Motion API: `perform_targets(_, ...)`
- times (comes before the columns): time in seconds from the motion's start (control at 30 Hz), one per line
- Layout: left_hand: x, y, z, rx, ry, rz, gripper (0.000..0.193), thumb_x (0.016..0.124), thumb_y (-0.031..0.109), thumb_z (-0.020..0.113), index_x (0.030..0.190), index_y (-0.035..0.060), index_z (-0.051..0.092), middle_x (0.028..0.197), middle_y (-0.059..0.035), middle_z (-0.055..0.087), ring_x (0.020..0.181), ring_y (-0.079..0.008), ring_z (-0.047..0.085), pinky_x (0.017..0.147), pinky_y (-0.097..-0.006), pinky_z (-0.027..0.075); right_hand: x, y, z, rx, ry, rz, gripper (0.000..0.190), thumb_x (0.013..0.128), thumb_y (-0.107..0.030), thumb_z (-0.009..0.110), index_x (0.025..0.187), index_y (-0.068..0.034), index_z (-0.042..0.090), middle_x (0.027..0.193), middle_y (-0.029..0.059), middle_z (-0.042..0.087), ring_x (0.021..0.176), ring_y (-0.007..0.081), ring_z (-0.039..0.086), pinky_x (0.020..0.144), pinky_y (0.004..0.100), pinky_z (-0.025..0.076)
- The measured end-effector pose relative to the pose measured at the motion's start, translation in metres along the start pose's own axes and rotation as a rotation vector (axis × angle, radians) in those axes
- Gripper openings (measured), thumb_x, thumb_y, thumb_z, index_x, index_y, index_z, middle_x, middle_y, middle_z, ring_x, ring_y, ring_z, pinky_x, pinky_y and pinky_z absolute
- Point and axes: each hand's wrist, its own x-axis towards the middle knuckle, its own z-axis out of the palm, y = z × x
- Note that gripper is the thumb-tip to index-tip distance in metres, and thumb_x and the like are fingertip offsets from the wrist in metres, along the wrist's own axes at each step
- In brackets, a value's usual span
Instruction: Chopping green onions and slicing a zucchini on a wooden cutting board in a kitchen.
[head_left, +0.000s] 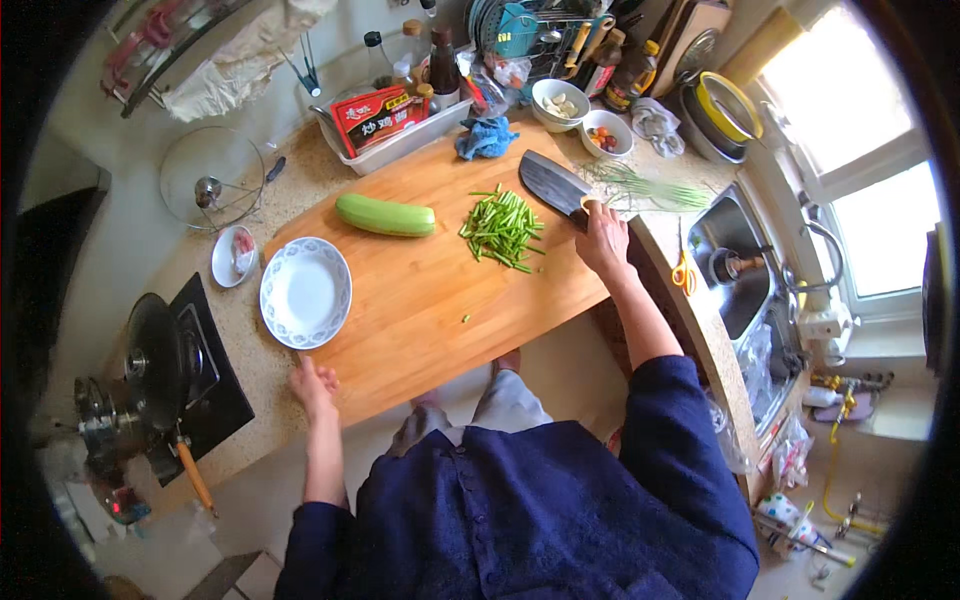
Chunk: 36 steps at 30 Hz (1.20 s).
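Observation:
My right hand (603, 238) is closed around the handle of a cleaver (553, 183), whose wide dark blade lies at the board's right rear. Beside the blade, on the wooden cutting board (405, 330), is a pile of chopped green stems (501, 229). A pale green squash (385, 215) rests whole to the left of the pile. Near the board's left end stands a white patterned plate (306, 292). Just in front of that plate is my left hand (315, 386), its fingers partly curled; whether it touches the board's edge cannot be told.
A blue cloth (486, 138), a bowl of garlic cloves (560, 105) and a bowl of small peppers (606, 134) are behind. Orange-handled scissors (683, 274) lie by the sink (731, 262). At left are a small bowl (234, 257) and a lidded wok (156, 364).

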Motion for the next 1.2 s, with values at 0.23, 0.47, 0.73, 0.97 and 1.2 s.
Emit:
perform_targets(0.23,-0.116,-0.009,0.167,0.494,-0.457,1.045,0.02,0.09,0.011,0.065,0.108,0.0032,0.062,0.096,-0.0083,0.062,0.089,-0.0228,0.061,0.078,-0.0324,0.05,0.038,0.017,0.013,0.001,-0.194,-0.18,0.059,0.067,-0.004,0.064,0.123,-0.007,0.044,0.11,0.0161,0.057,0.107,0.0347,0.056,0.078,0.051,0.05)
perform_targets(0.47,-0.111,0.02,0.332,0.793,-0.583,1.345,0.038,0.084,0.037,0.069,0.111,0.0108,0.066,0.11,-0.0098,0.061,0.107,-0.0303,0.054,0.095,-0.0448,0.04,-0.011,0.018,-0.037,0.979,-0.168,0.367,0.023,0.087,-0.024,0.06,0.09,-0.001,0.064,0.064,0.0073,0.057,0.053,0.017,0.054,0.052,0.0328,0.046)
perform_targets(0.73,-0.078,0.003,0.368,1.139,-0.637,1.304,0.049,0.08,0.056,0.067,0.115,0.0214,0.067,0.123,-0.0013,0.056,0.119,-0.0255,0.048,0.099,-0.0498,0.033,-0.138,-0.019,-0.003,1.483,-0.108,0.825,0.017,0.092,-0.018,0.063,0.082,-0.004,0.06,0.067,-0.0004,0.058,0.048,0.0079,0.049,0.041,0.0244,0.042)
perform_targets(0.97,-0.092,-0.003,0.345,1.067,-0.802,1.442,0.057,0.074,0.055,0.071,0.12,0.0235,0.063,0.126,0.0025,0.055,0.119,-0.0239,0.047,0.101,-0.0469,0.029,-0.115,-0.053,0.01,1.458,-0.031,0.836,0.014,0.093,-0.017,0.062,0.086,-0.005,0.06,0.062,-0.0012,0.054,0.045,0.0074,0.047,0.041,0.0246,0.039)
perform_targets(1.2,-0.103,-0.028,0.341,0.793,-0.634,1.462,0.062,0.068,0.058,0.073,0.119,0.0232,0.066,0.124,-0.0013,0.057,0.12,-0.0243,0.046,0.101,-0.046,0.03,-0.094,-0.077,0.046,1.444,-0.028,0.62,0.017,0.095,-0.018,0.06,0.085,-0.005,0.058,0.065,0.0013,0.057,0.046,0.0089,0.049,0.04,0.0237,0.041)
